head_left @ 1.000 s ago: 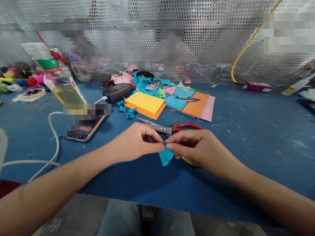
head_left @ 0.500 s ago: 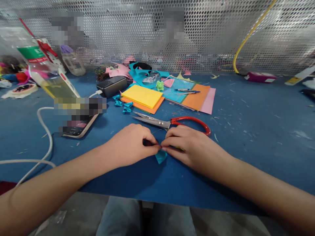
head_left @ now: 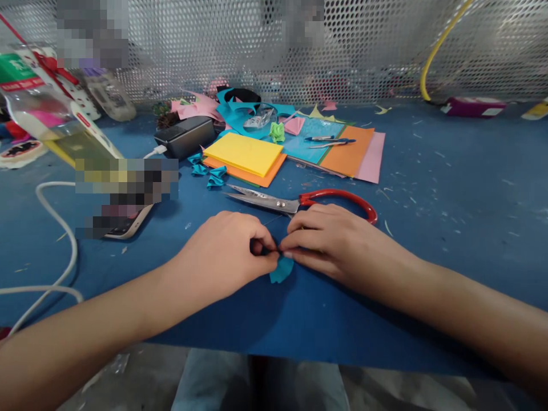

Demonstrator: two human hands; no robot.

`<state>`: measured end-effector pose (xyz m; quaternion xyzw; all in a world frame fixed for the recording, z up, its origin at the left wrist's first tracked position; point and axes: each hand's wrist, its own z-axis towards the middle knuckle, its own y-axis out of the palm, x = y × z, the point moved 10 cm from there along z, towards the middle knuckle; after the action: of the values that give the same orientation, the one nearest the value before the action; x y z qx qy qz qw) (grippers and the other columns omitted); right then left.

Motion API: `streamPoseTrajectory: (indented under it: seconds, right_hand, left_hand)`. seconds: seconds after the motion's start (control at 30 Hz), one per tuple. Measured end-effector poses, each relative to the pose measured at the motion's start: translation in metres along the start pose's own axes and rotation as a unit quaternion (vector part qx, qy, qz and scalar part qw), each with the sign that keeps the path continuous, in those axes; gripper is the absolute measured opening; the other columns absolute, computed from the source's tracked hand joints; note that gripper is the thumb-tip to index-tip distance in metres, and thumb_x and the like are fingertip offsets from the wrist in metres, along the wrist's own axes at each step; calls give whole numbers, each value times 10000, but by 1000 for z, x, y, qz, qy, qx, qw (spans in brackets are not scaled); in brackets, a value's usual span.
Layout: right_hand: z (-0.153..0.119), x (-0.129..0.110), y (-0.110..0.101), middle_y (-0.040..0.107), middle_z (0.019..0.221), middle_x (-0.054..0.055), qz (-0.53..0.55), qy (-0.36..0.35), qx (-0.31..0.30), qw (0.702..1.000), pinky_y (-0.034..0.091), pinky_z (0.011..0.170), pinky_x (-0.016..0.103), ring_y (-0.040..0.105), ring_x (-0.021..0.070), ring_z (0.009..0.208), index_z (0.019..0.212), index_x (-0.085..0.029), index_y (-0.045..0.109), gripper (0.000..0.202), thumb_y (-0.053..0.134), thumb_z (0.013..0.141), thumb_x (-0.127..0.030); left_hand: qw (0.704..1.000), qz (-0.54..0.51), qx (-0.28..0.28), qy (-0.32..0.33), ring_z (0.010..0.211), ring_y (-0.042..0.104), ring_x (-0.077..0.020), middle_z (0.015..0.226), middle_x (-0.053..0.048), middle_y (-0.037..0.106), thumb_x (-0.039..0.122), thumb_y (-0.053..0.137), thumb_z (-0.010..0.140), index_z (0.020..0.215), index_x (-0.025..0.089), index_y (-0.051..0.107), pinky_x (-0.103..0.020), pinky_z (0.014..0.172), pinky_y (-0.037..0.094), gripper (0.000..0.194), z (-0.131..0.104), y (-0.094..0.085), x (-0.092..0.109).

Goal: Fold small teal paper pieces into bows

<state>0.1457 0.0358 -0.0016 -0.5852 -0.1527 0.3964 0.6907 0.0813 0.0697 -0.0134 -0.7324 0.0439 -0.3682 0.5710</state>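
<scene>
One camera, head-worn. Viewpoint: above the near side of the scissors (head_left: 282, 204), facing forward and down. Range: close; the left hand (head_left: 229, 251) and right hand (head_left: 338, 240) sit on the near side of the scissors, about mid-frame. Field: wide, from the legs (head_left: 214, 379), nearest, past the scissors to the mesh (head_left: 363, 51) beyond.

Blue table (head_left: 462, 217), red-handled scissors (head_left: 280, 204), stacked paper (head_left: 243, 153), phone (head_left: 133, 221), purple box (head_left: 471, 107)

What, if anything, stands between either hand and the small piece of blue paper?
Nothing visible does: the left hand and right hand meet at the blue paper, pinching its upper end with their fingertips. The red-handled scissors lie just beyond the hands, not between.
</scene>
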Motion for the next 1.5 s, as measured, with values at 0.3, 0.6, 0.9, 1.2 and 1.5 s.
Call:
streamPoseTrajectory:
  seconds: [0.3,0.6,0.9,1.2,1.5]
  right_hand:
    - [-1,1,0,637,871,38,-29,1,2,1000,369,741,329,548,180,799,845,-226,672,176,500,875,-248]
    - [-5,-11,-1,647,874,38,-118,-46,-7,992,364,769,365,567,199,835,876,-245,676,190,486,883,-235]
    - [-5,-7,-1,657,832,24,-114,-37,-9,993,359,748,374,568,199,807,808,-247,670,239,450,901,-263]
    - [-9,-8,-7,667,856,30,-121,-31,9,992,338,748,391,583,213,813,786,-239,673,224,475,885,-271]
    - [-3,11,-4,632,901,14,-2,45,28,999,345,778,370,578,189,864,856,-252,675,97,586,817,-259]
  left_hand:
    - [1000,19,4,19,546,501,-116,626,11,603,243,609,701,672,223,712,-231,492,335,109,1,2,2]
    - [994,91,3,61,619,569,-145,682,-16,640,259,558,759,695,211,726,-263,622,416,186,-6,3,15]
    - [995,72,-3,63,618,573,-143,687,2,642,256,569,745,703,230,723,-260,599,421,162,-4,4,11]
    - [996,68,-9,58,616,555,-139,677,6,631,282,559,754,700,233,712,-261,592,395,169,-5,4,10]
    - [999,25,6,42,627,529,-125,700,17,600,250,557,733,701,202,663,-242,568,363,120,1,3,6]
